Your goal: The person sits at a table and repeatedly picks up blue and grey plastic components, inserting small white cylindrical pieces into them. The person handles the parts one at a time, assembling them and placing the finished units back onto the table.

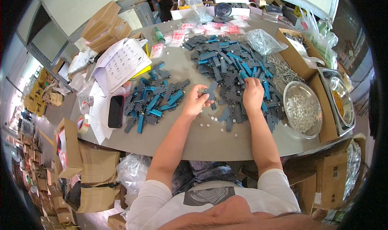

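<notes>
My left hand (195, 103) pinches a small flat grey-blue part (211, 87) between thumb and fingers, just above the table. My right hand (253, 93) is at the right side of a large heap of dark grey and blue parts (226, 70). Its fingers point down, drawn together, and whatever they may grip is hidden. To the left of my left hand lies a smaller pile of similar parts (167, 93). A few small white pieces (215, 119) are scattered on the table between my forearms.
A steel bowl of small white pieces (302, 108) stands at the right, with loose metal pins (285, 68) behind it. Next to it are an open cardboard box (323, 108) and a metal tray (341, 102). Leftward lie a black phone (116, 111) and papers (121, 66).
</notes>
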Available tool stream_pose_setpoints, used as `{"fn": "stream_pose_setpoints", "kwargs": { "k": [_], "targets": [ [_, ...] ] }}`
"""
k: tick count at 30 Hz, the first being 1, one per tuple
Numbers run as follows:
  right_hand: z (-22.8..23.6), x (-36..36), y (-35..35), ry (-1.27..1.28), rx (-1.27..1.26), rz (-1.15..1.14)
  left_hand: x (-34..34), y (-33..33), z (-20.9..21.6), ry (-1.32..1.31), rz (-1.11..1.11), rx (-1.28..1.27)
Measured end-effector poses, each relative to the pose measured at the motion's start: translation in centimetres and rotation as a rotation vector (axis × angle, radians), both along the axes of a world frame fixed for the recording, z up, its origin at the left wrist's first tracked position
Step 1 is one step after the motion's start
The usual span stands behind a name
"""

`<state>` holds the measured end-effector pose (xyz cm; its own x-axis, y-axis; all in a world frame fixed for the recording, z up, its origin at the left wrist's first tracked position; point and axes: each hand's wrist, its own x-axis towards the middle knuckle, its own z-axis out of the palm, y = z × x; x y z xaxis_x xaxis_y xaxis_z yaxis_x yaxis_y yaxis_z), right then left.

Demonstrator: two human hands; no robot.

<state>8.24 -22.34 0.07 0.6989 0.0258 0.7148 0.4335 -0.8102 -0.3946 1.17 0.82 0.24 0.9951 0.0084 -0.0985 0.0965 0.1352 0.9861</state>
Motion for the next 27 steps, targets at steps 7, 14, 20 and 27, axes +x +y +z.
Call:
{"fn": "stream_pose_setpoints", "kwargs": {
  "k": [7, 14, 20, 27],
  "targets": [
    [3.6, -3.0, 1.1, 0.458, 0.559, 0.498, -0.4, -0.1, 0.2, -0.061, -0.045, -0.060],
    [1.2, -2.7, 2.5, 0.543, 0.380, 0.666, -0.7, -0.1, 1.2, -0.037, -0.190, -0.103],
    [0.6, -2.0, 2.0, 0.701, 0.579, 0.750, 0.0, 0.1, -1.1, 0.062, -0.010, -0.296],
    [1.7, -2.3, 1.6, 0.975, 1.274, 0.971, 0.9, 0.2, -2.3, -0.120, 0.064, 0.170]
  ]
}}
